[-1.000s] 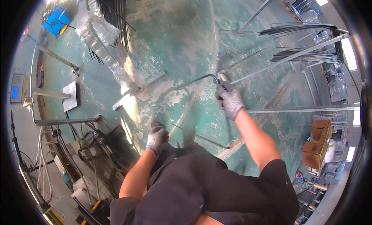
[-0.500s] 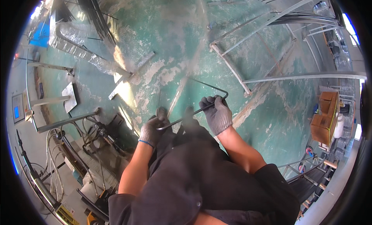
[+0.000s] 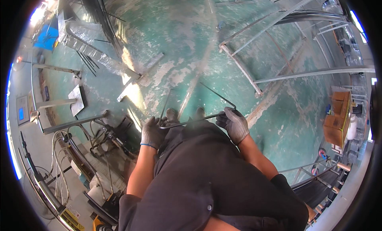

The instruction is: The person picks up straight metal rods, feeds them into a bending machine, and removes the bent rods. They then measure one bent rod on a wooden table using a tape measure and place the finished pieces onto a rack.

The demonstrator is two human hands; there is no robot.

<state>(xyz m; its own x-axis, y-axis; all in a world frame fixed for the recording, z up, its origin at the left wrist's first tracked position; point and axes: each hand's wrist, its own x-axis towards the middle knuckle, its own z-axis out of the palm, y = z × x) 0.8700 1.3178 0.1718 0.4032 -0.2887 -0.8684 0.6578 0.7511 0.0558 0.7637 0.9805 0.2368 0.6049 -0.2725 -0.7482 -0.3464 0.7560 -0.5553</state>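
Observation:
A thin dark metal rod [image 3: 187, 122], bent into a wide U, spans the space in front of my body. Its middle stretch runs between my hands, and its two straight legs point away from me over the floor. At the left bend, my left hand [image 3: 152, 133] in a grey knit glove with a blue cuff edge is closed round the rod. My right hand [image 3: 234, 125], also gloved, grips it at the right bend, fingers curled. Below the rod, my shoes [image 3: 200, 111] stand on the floor.
A worn green floor [image 3: 187, 40] lies ahead. To the right stands a metal frame [image 3: 240, 68] with a bundle of dark rods [image 3: 310, 17]. A plastic-wrapped beam [image 3: 93, 52] stands far left, machinery with hoses [image 3: 107, 139] near left. Cardboard boxes [image 3: 336, 119] sit far right.
My right hand has moved a little right and nearer to me, and the rod's middle stretch lies more level. The left leg of the rod shows more plainly. Both hands still hold the rod.

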